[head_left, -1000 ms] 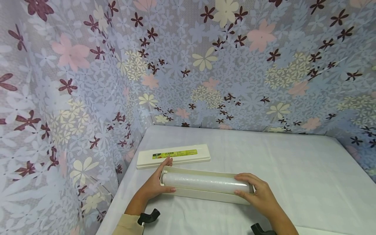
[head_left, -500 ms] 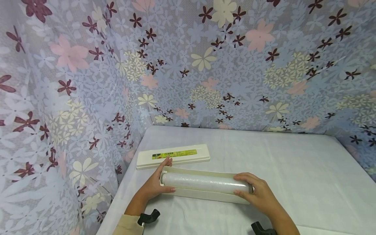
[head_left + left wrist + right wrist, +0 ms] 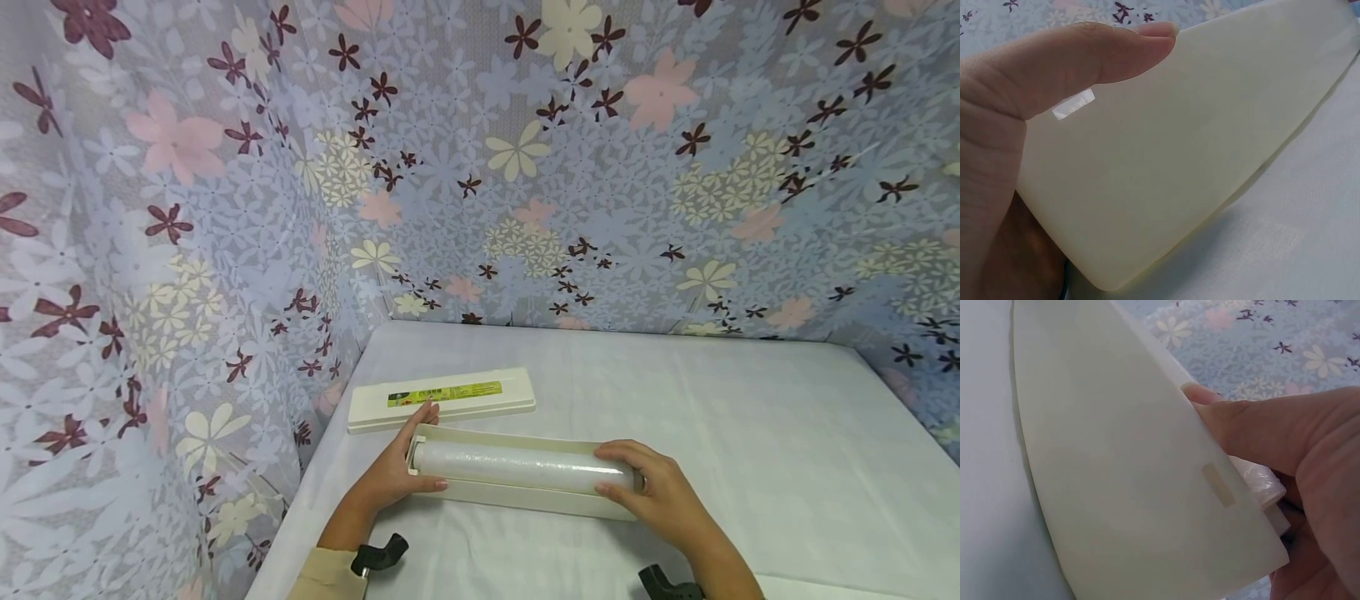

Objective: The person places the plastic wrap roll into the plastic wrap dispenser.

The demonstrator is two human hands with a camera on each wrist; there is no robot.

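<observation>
A cream open-topped box lies lengthwise on the white-covered table, with a shiny roll of plastic wrap inside it. My left hand grips the box's left end, thumb along the front wall and fingers behind. In the left wrist view the thumb lies on the smooth front wall. At the other end, my right hand grips the roll's right end between thumb and fingers, close to the box rim. From the right wrist, the thumb shows at the rim with the wrap beyond it.
Behind the box, at the left, lies a long cream lid with a yellow-green label. Flowered cloth hangs behind and to the left of the table. A white sheet shows at the lower right edge.
</observation>
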